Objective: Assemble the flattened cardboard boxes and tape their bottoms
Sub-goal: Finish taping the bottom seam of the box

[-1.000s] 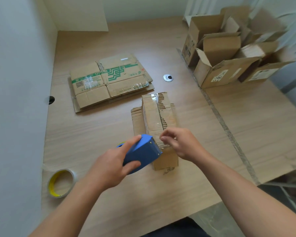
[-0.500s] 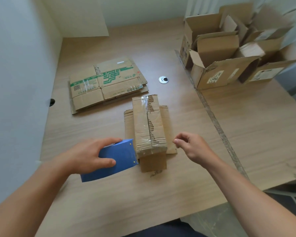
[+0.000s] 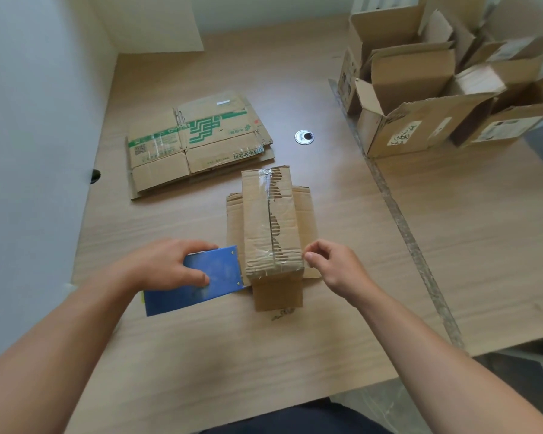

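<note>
The wooden table (image 3: 452,245) carries everything; assembled open boxes (image 3: 414,130) crowd its far right corner, their white labels scrawled in black, unreadable; flattened boxes (image 3: 195,145) lie stacked at far left, printed with green stripes, green characters too small to read, and a square code; the bottom-up box (image 3: 264,227) stands mid-table, clear tape (image 3: 265,183) along its seam; the left hand (image 3: 163,264), forearm reaching in low, grasps the blue tape dispenser (image 3: 220,270) just beside the box; the right hand (image 3: 336,267) hovers at the box's near right corner, fingers loosely curled, grasping nothing visible.
</note>
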Available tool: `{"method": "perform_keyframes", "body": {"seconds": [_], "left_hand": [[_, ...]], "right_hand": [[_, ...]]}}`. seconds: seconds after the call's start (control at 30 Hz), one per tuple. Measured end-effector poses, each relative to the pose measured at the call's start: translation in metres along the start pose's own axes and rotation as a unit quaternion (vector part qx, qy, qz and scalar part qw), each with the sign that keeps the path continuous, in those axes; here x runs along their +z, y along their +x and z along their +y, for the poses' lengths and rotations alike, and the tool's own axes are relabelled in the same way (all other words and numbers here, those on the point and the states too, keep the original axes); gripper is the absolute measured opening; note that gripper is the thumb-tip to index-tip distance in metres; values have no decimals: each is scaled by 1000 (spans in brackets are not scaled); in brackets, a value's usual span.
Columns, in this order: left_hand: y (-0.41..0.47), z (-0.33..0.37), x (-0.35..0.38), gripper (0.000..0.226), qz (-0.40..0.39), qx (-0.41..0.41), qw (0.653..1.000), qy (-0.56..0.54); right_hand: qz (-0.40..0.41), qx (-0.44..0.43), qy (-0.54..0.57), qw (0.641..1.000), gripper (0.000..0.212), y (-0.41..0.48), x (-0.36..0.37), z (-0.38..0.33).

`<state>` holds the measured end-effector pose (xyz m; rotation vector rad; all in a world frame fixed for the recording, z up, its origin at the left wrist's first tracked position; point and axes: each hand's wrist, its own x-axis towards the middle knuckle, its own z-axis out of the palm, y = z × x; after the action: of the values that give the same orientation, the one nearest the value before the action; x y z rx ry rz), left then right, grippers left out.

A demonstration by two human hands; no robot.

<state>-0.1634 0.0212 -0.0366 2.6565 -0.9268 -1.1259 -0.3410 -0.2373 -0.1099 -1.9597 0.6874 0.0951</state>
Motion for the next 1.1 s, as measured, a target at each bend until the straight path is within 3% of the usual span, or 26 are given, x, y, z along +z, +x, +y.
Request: {"method": "perform_keyframes", "body": {"seconds": [0.23,0.5,0.67,0.83,1.1], "left_hand": [[9,-4,0,52,-21,18,1000,-7],[31,-5,10,61,-18,-6,999,32],[35,-10,15,68,-8,-10,1000,4],[37,-10,19,64,2,-6,1000,11],[42,-12,17,67,2,-3,999,37]], "right_hand": [[47,3,32,998,15,-10,11,14],[55,49,2,997,9,1,29,18],[122,43,-20,991,14,3,36,19],[97,35,-56,993,31,-4,42,18],[32,29,-72,996,27,7,34,21]]}}
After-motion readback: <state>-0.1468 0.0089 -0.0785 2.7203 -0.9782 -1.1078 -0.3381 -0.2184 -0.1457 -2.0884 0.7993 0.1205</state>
